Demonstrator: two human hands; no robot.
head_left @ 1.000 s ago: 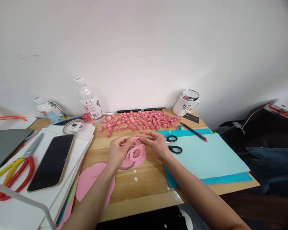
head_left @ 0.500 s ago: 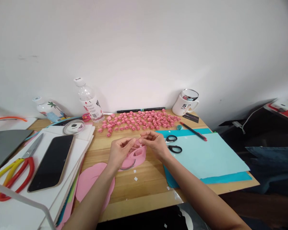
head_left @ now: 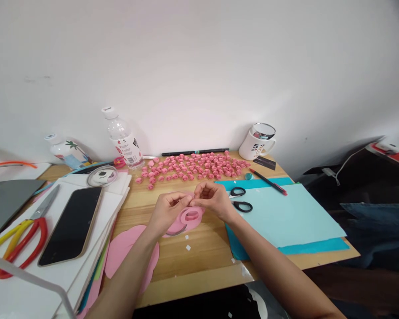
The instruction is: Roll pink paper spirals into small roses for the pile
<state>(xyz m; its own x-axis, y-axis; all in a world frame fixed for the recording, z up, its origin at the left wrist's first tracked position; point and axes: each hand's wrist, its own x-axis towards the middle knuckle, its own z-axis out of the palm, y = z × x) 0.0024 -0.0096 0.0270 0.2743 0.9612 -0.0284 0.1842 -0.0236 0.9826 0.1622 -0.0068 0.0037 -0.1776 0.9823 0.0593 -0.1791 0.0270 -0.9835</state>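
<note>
My left hand (head_left: 169, 210) and my right hand (head_left: 214, 200) meet fingertip to fingertip over the middle of the table, both in a pinch. Between them is a curled pink paper strip (head_left: 191, 214) that hangs in a loop below the fingers; its upper end is hidden by them. Under it lies more pink paper and part of a grey ring, perhaps a tape roll (head_left: 177, 230). Several rolled pink paper roses (head_left: 199, 166) are spread beyond my hands. Black-handled scissors (head_left: 242, 207) lie just right of my right hand. A pink paper cutout (head_left: 129, 252) is partly under my left forearm.
Light blue sheets (head_left: 286, 217) cover the right side. To the left, a phone (head_left: 71, 226) and red-and-yellow scissors (head_left: 23, 239) rest on stacked paper. A water bottle (head_left: 124, 139) and a mug (head_left: 256, 141) stand by the wall. Small white squares (head_left: 188, 247) lie near the front.
My fingertips have drawn closer together, with the right thumb now stretched toward the left fingers. The paper loop beneath has turned and looks rounder.
</note>
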